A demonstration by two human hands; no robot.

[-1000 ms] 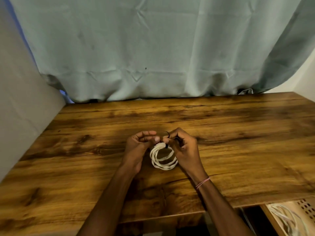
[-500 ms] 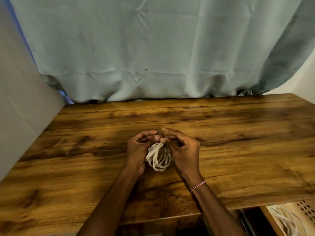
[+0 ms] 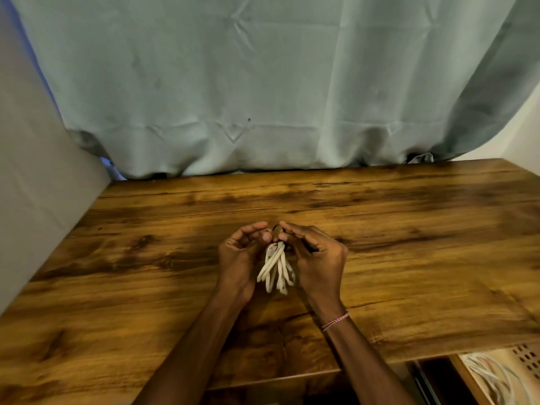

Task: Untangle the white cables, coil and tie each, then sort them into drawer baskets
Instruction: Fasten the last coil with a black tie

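Both hands worked together over the middle of the desk [image 3: 146, 273], raised a little off the wood.

- Coiled white cable [image 3: 276, 270]: hung between the two palms, loops squeezed narrow and long, pinched at the top, lower ends dangling free just above the desk.
- Left hand [image 3: 239, 255]: fingers curled, thumb and fingertips pinching the top of the coil.
- Right hand [image 3: 318, 258]: fingers curled, pinching the black tie [image 3: 276, 228] at the same spot. A small dark loop of the tie showed above the fingertips, and a dark strand ran back under the fingers. Could not tell how far round the coil it went.
- The fingertips of both hands met at the top of the coil.
- Red-and-white thread bracelet [image 3: 335, 321] on the right wrist.
- Drawer basket [image 3: 526, 358] stood open below the desk's near right corner, with more white cables [image 3: 491, 375] lying inside.
- Pale green curtain [image 3: 263, 83] hung behind the desk; grey wall [image 3: 35, 171] to the left.
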